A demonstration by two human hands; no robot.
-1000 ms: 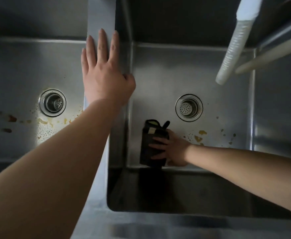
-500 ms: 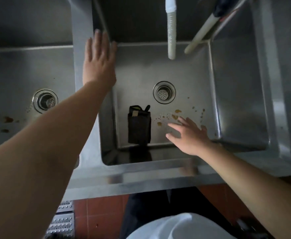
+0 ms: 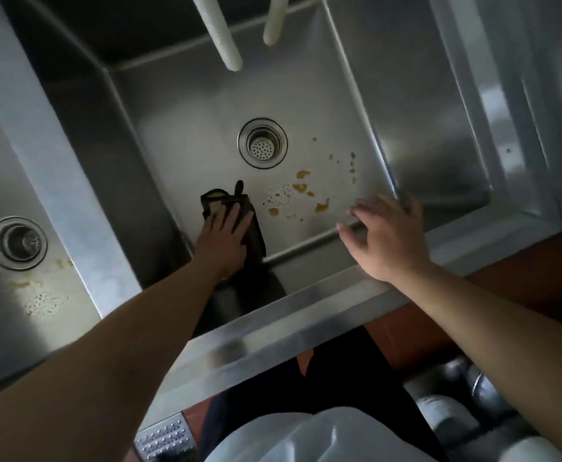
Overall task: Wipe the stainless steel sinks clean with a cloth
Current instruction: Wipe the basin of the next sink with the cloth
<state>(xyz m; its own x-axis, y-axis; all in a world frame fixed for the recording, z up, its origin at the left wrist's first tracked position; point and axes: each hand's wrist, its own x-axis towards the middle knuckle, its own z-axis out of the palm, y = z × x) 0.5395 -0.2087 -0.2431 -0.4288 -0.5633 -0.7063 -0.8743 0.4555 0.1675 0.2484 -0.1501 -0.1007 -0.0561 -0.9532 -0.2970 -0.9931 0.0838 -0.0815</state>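
A folded dark cloth lies on the floor of the middle steel sink, near its front left corner. My left hand rests flat on top of the cloth, fingers spread. My right hand hovers open above the sink's front rim at the right, holding nothing. Yellow-brown stains spot the sink floor between the cloth and the right wall, just below the round drain. The left sink also has stains near its drain.
Two white faucet hoses hang over the back of the middle sink. A steel divider separates the two sinks, and another basin lies to the right. Below the front rim are red floor tiles, metal pipes and my white clothing.
My left hand left the divider and came down onto the cloth. My right hand, which let go of the cloth earlier, has drawn back to the right above the front rim.
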